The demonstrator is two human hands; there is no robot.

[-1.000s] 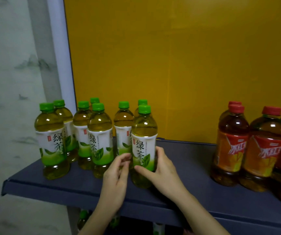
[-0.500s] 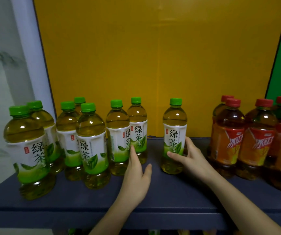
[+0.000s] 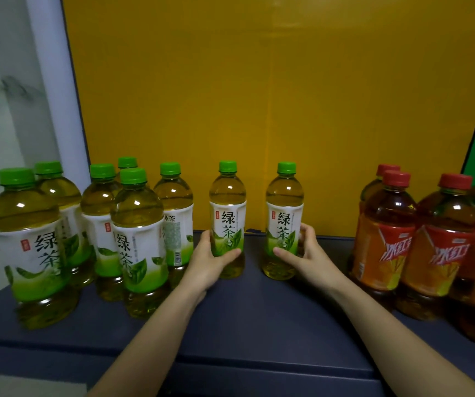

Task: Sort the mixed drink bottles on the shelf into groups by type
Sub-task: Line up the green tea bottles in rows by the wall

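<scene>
A dark blue-grey shelf [image 3: 259, 325] runs in front of a mustard-yellow back panel [image 3: 273, 110]. The left hand [image 3: 209, 263] is wrapped around the lower label of one clear plastic green-tea bottle with a green cap [image 3: 227, 216], and the right hand [image 3: 309, 255] grips a second, matching green-capped tea bottle [image 3: 284, 219] just beside it — both bottles upright on the shelf, apart from each other. Outward of the left hand stands a tight cluster of green-tea bottles [image 3: 137, 239]; outward of the right hand, well apart, stands a group of red-capped amber tea bottles with orange-red labels [image 3: 388, 239].
</scene>
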